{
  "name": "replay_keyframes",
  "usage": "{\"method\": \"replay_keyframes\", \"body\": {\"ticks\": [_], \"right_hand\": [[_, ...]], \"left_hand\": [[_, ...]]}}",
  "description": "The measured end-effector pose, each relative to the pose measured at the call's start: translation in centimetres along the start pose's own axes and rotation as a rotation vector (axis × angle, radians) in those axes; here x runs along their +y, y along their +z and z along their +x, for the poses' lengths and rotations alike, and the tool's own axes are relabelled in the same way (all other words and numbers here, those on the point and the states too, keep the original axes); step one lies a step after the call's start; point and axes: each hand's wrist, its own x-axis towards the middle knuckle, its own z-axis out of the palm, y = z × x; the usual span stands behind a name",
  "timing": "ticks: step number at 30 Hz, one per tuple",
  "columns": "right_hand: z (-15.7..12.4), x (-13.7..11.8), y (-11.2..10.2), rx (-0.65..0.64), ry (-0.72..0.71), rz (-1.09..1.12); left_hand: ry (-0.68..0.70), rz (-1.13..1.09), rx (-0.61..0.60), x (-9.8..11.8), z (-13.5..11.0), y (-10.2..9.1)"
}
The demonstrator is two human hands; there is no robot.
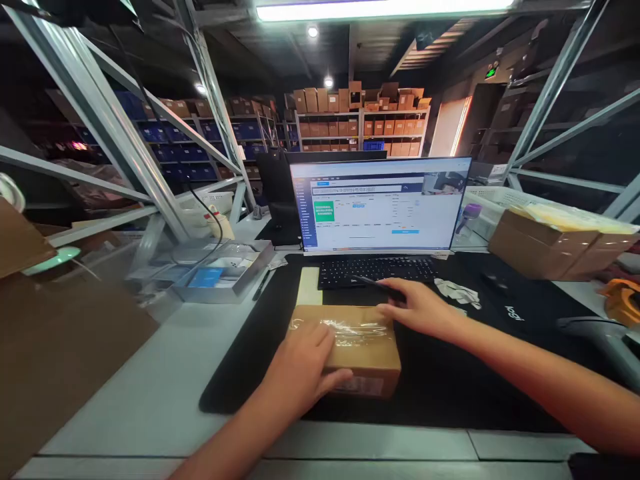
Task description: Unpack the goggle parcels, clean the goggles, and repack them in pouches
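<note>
A small taped cardboard box (361, 343) lies on the black desk mat (440, 387) in front of the keyboard (377, 269). My left hand (303, 370) rests on the box's near left corner, with the fingers wrapped over its edge. My right hand (417, 308) sits at the box's far right corner and pinches a dark pen (376, 285) that points left toward the keyboard. A pale card (309, 287) lies just behind the box.
A monitor (380, 203) stands behind the keyboard. A grey tray (223, 270) of small items sits to the left, brown cardboard (55, 353) at the near left. An open carton (547, 250) and crumpled paper (457, 292) lie to the right. Metal rack struts frame both sides.
</note>
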Motion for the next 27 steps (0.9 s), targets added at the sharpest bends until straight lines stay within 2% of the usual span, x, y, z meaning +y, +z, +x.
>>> {"method": "replay_keyframes", "body": {"ticks": [4,8,11,14,18,20,22,25,27], "right_hand": [[2.8,0.3,3.2,-0.083,-0.082,0.017],[3.8,1.1,4.6,-0.215,-0.072,0.271],[3.4,1.6,5.6,-0.181,-0.049,0.351],[3.0,2.2,5.8,-0.107,-0.016,0.315],[3.0,1.5,3.4,-0.019,-0.100,0.082],[3.0,-0.3,1.8,-0.049,-0.165,-0.025],[3.1,-2.9,0.8,-0.129,-0.235,-0.121],[3.6,-7.1,0.8,-0.244,-0.321,-0.318],[4.1,-9.2,1.1,-0.276,-0.369,-0.439]], "left_hand": [[-0.018,-0.030,0.011,0.1,-0.4,-0.5],[-0.069,-0.068,-0.035,0.9,-0.2,-0.8],[-0.075,-0.072,-0.051,1.4,-0.1,-0.4],[-0.067,-0.067,0.102,1.7,-1.0,0.8],[-0.022,-0.042,0.473,1.9,-3.0,2.9],[-0.020,-0.041,0.619,2.1,-3.7,3.9],[-0.048,-0.067,0.709,2.3,-4.0,4.8],[-0.093,-0.081,0.779,2.5,-4.2,5.6],[-0.102,-0.069,0.791,2.6,-4.2,5.9]]}}
